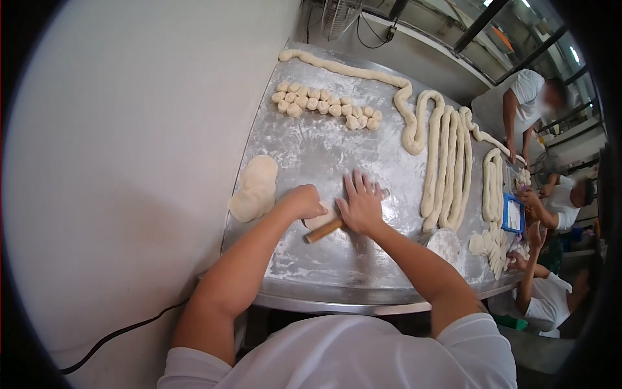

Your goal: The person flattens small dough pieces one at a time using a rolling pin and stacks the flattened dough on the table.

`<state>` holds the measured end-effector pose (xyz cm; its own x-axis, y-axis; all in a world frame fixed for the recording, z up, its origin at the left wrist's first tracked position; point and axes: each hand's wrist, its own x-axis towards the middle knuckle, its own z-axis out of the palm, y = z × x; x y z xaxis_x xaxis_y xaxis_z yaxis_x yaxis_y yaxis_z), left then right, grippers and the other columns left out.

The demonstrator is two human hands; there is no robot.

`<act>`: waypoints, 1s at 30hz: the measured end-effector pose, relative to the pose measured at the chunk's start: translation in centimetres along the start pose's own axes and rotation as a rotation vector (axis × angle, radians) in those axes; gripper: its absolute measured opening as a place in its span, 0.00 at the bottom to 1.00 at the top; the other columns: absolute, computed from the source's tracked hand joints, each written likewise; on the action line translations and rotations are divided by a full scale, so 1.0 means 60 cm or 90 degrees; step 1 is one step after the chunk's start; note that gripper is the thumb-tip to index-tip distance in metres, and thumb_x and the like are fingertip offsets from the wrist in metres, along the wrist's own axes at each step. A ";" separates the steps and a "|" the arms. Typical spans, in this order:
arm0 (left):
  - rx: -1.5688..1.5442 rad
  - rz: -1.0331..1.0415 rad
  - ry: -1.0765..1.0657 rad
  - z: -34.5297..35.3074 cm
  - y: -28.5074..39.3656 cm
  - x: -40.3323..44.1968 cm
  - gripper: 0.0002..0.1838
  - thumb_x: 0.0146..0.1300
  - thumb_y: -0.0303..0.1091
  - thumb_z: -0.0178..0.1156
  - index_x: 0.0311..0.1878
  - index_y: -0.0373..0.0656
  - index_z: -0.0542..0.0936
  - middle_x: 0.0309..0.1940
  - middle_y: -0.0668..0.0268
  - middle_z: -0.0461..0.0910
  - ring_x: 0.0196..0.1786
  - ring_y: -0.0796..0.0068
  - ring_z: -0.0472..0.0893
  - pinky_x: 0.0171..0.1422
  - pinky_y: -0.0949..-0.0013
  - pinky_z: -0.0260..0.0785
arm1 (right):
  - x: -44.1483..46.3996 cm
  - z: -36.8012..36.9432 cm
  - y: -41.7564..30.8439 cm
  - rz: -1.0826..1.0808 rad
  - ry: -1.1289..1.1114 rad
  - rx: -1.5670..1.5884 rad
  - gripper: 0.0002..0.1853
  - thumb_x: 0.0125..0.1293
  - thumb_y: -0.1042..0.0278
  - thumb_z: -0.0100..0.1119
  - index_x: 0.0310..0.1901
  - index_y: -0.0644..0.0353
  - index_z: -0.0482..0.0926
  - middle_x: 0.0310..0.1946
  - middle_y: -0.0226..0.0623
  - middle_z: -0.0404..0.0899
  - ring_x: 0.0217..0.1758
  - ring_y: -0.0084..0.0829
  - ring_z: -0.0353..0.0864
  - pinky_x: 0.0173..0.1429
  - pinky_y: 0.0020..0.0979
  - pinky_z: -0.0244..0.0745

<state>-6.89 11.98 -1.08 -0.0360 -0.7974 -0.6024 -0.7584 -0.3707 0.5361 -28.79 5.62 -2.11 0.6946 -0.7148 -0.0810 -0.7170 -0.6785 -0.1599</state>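
Observation:
A wooden rolling pin (325, 229) lies slanted on the floured metal table. My right hand (361, 204) rests over its far end with the fingers spread. Beside it, my left hand (304, 201) has its fingers bent and closed at the edge of a small flat dough round (322, 217), which lies against the pin. Flattened dough rounds (254, 188) overlap in a stack to the left of my left hand. Farther back sit several small dough balls (313, 104) in rows.
Long dough ropes (447, 165) lie folded on the right, near a floury round item (444, 245). A blue-edged tray (514, 214) stands beyond. Several co-workers handle dough along the right edge. A wall (149, 129) borders the table's left side.

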 end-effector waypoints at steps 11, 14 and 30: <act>-0.084 0.047 0.030 0.006 -0.043 0.028 0.18 0.67 0.41 0.75 0.51 0.37 0.93 0.43 0.45 0.92 0.43 0.50 0.92 0.52 0.52 0.84 | -0.144 0.011 0.044 -0.043 0.007 0.036 0.34 0.83 0.48 0.54 0.83 0.58 0.68 0.86 0.57 0.60 0.88 0.68 0.55 0.88 0.70 0.45; -0.134 0.022 -0.057 0.005 -0.055 0.031 0.18 0.64 0.39 0.77 0.50 0.34 0.93 0.42 0.45 0.92 0.40 0.50 0.92 0.48 0.52 0.84 | -0.088 0.027 0.026 0.000 0.009 0.006 0.36 0.83 0.45 0.52 0.84 0.58 0.68 0.86 0.58 0.59 0.88 0.67 0.56 0.88 0.71 0.45; 0.143 -0.002 0.033 -0.062 -0.048 -0.046 0.22 0.63 0.46 0.76 0.51 0.36 0.92 0.48 0.44 0.91 0.51 0.43 0.90 0.58 0.48 0.82 | -0.147 0.010 0.062 -0.048 0.068 0.097 0.30 0.81 0.46 0.56 0.76 0.57 0.78 0.83 0.52 0.66 0.87 0.65 0.57 0.91 0.68 0.39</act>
<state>-2.19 13.50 1.27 -0.0047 -0.8216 -0.5700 -0.8843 -0.2628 0.3860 -37.57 9.50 -2.61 0.7293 -0.6829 0.0410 -0.6408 -0.7028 -0.3089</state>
